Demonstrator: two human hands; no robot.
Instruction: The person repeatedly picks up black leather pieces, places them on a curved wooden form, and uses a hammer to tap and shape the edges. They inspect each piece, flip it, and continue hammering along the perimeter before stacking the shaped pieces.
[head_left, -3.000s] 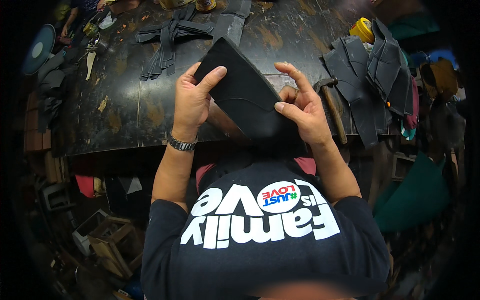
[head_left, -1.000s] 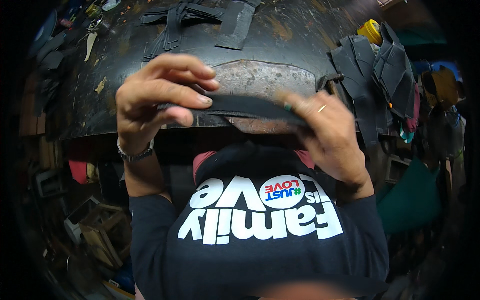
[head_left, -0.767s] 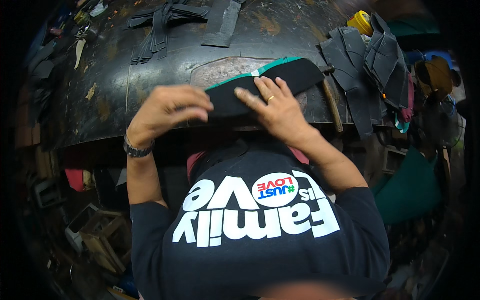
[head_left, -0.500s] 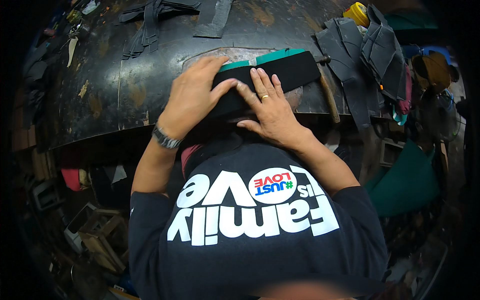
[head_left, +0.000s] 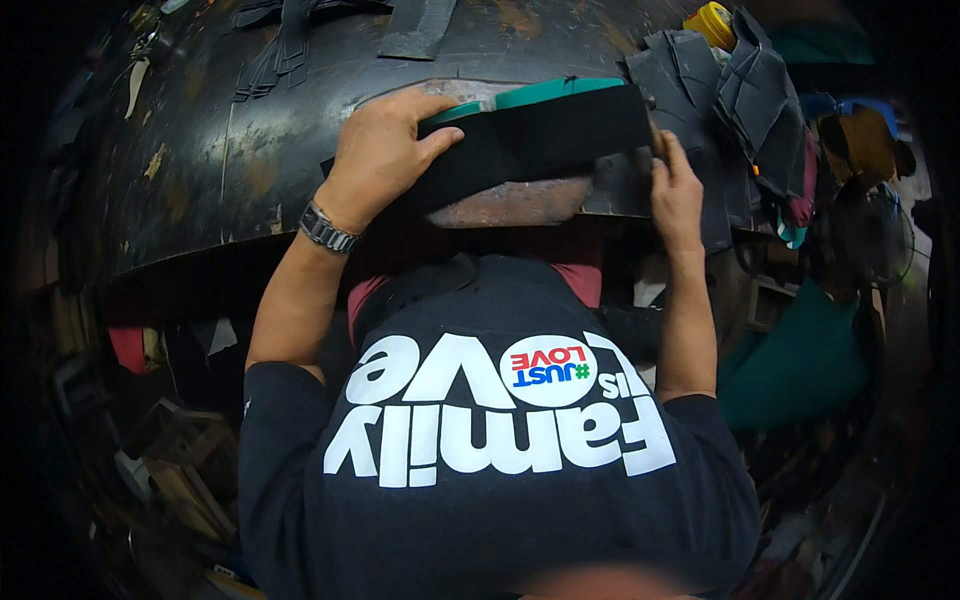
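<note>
My left hand point(head_left: 385, 150) pinches the left part of a long black strip of material point(head_left: 560, 130), thumb on its black face and fingers over the far edge. Along that far edge shows a green layer point(head_left: 560, 92), with a pale gap in it close to my fingers. The strip lies slanted across a worn, brownish slab point(head_left: 515, 203) on the dark table. At the strip's right end, my right hand point(head_left: 678, 190) is closed round the handle of a hammer point(head_left: 656, 138). The hammer is partly blurred and its lower handle is hidden by the hand.
Dark cut pieces point(head_left: 755, 95) are heaped at the right of the table point(head_left: 190, 190), beside a yellow tub point(head_left: 712, 24). Bundled black strips point(head_left: 285, 50) and a grey piece point(head_left: 418, 28) lie at the back. Green sheet material point(head_left: 790, 365) hangs below right.
My right hand has left the strip and moved right to grasp the hammer's handle. My left hand keeps its hold on the strip, which has shifted slightly.
</note>
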